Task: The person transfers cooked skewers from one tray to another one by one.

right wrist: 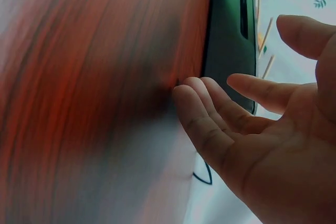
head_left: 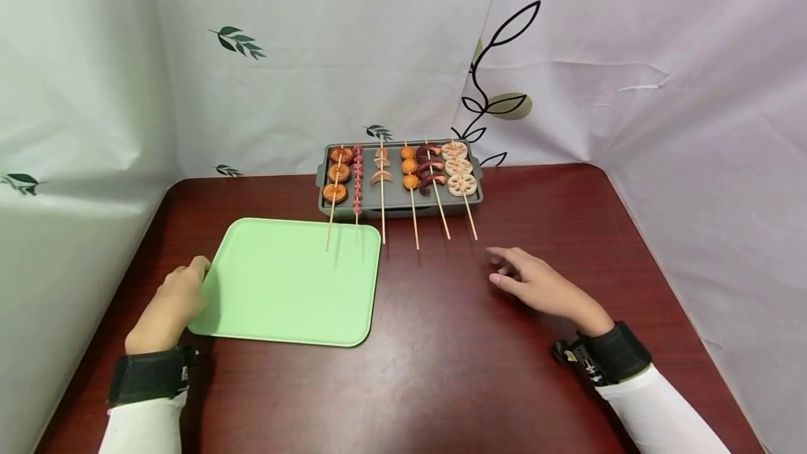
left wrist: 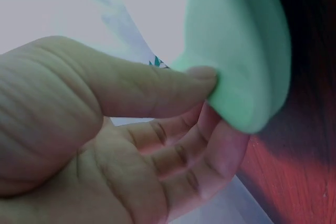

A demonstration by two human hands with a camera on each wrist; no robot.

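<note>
Right hand (head_left: 536, 282) is loose and holding nothing over the right side of the glossy dark-red wooden desk (head_left: 441, 370), can't really tell if it's touching down. Left hand (head_left: 171, 303) pinches the left edge of a pale-green, round-cornered rectangular tray (head_left: 290, 286), over on the left. Just past that, a dark-grey rectangular pan (head_left: 396, 196) carries six wooden food skewers (head_left: 410, 166), then white leaf-print cloth (head_left: 347, 54) behind.
</note>
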